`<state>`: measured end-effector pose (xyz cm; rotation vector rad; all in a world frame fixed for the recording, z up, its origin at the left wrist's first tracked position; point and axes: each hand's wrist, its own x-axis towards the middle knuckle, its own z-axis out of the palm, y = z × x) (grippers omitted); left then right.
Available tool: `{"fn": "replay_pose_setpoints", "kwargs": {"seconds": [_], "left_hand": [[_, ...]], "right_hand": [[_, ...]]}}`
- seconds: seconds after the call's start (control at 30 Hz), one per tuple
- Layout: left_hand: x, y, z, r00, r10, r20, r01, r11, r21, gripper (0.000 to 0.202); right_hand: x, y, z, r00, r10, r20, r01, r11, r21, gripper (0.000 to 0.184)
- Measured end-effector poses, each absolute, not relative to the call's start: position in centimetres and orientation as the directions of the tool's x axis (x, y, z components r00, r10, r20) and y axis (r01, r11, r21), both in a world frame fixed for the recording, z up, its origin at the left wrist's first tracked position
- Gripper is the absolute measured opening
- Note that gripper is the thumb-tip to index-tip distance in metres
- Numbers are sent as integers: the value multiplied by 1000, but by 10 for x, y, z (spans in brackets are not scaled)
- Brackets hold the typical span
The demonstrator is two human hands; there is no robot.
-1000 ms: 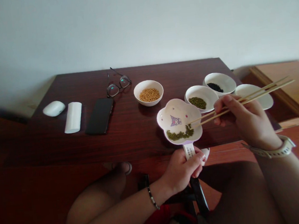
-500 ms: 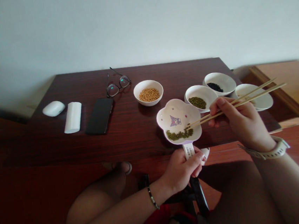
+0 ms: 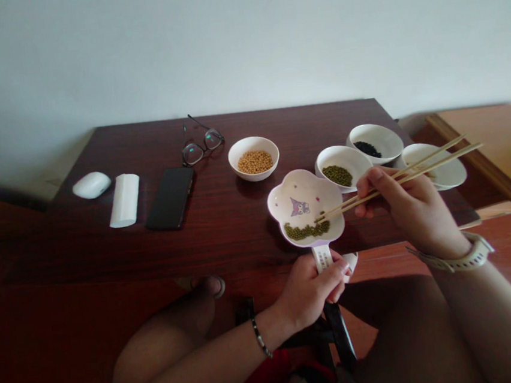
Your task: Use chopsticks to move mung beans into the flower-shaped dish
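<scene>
My left hand (image 3: 316,285) is closed around the handle of a white flower-shaped bowl (image 3: 302,184) with a cartoon print, held over the table's front edge. Green mung beans (image 3: 307,230) lie along its near side. My right hand (image 3: 404,204) grips a pair of wooden chopsticks (image 3: 434,165), their tips down among these beans. Just beyond that hand stands a white bowl of mung beans (image 3: 355,156). Behind it is a white bowl with black beans (image 3: 388,136). Partly behind the chopsticks, another white bowl (image 3: 455,173) holds a few pale bits I cannot make out.
On the dark wooden table (image 3: 241,229) a white bowl of yellow soybeans (image 3: 255,162) stands mid-table. Further left are eyeglasses (image 3: 204,148), a black phone (image 3: 170,199), a white cylinder-like object (image 3: 124,201) and a rounded white object (image 3: 91,185). A wall rises behind.
My right hand and the rear ends of the chopsticks have shifted very slightly left. The chopstick tips stay at the beans, and the left hand with its bowl is still.
</scene>
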<state>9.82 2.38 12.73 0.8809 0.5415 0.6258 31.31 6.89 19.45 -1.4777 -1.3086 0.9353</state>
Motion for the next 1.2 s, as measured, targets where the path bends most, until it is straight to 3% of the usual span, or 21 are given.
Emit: {"fn": "replay_pose_setpoints", "kwargs": {"seconds": [0.4,1.2], "left_hand": [[97,25,129,704,692,-162,-279,478,833,29],[99,25,133,709,679,-189,-251,494,832,35]], "right_hand": [[311,68,198,185,981,58,248,10,-969,41],[300,66,195,63,998,-27,196,-39,-980,42]]}}
